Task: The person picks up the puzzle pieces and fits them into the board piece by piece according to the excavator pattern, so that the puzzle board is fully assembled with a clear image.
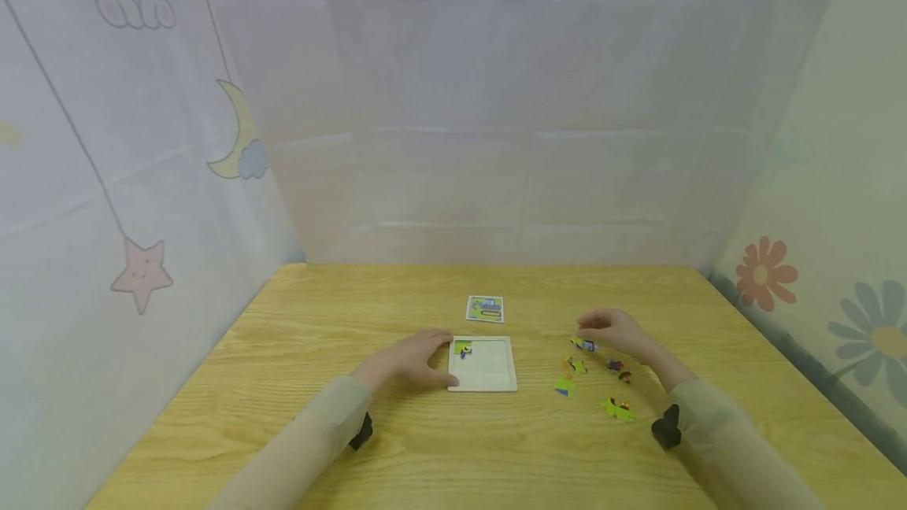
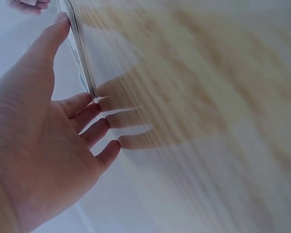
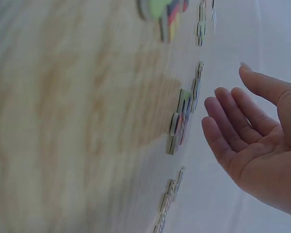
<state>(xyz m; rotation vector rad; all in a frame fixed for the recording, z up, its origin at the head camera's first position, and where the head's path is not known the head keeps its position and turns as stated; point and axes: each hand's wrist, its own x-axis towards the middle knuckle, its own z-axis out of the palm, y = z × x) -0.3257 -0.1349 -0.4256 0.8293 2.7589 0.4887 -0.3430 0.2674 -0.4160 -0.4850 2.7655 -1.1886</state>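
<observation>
My left hand (image 1: 418, 360) holds the left side of a white square puzzle tray (image 1: 482, 387), with the thumb at the near corner and the fingers at the far corner. In the left wrist view, the thumb and index fingertip touch the thin tray edge (image 2: 82, 53), the other fingertips resting on the table. One green jigsaw piece (image 1: 464, 349) lies in the tray's upper left corner. To the right, my right hand (image 1: 615, 330) hovers with loosely bent fingers and holds nothing. Just below it is a purple-and-green jigsaw piece (image 1: 584, 344).
Several loose jigsaw pieces lie right of the tray, among them a green-and-blue one (image 1: 564, 386), a green one (image 1: 620, 409) and a dark red one (image 1: 620, 369). Behind the tray lies a small picture card (image 1: 485, 308). Fabric walls (image 1: 496, 179) enclose the wooden table (image 1: 354, 297).
</observation>
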